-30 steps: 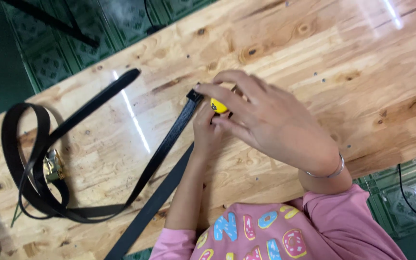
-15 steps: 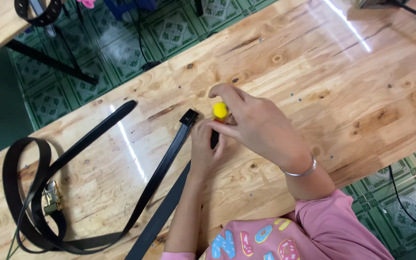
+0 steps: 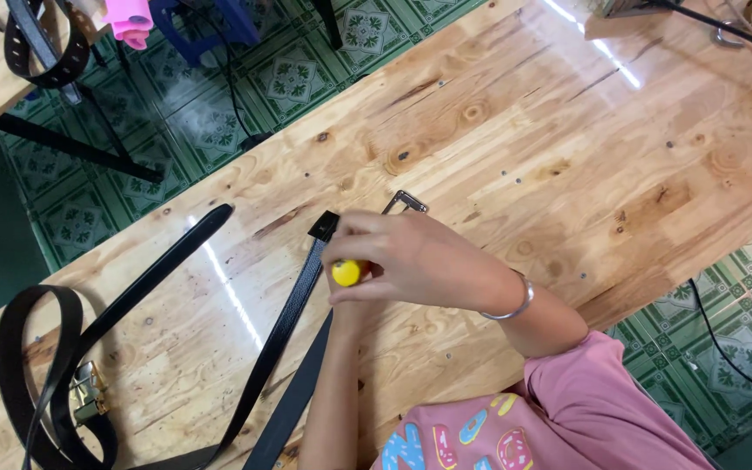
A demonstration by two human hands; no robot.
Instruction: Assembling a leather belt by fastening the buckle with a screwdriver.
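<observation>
Wooden table (image 3: pixel 567 130), green patterned floor (image 3: pixel 306 70)

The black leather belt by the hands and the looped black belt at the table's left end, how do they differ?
The black leather belt by the hands lies stretched out straight; the looped black belt curls in a coil. The straight one's end sits under the right hand, while the looped one lies untouched. The looped one shows a brass-coloured buckle. Both are black and rest on the wooden table.

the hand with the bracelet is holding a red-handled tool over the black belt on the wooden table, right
Not quite: the tool's handle is yellow, not red, as the head view shows. The rest holds: the right hand with the bracelet holds it over the black belt on the wooden table.
</observation>
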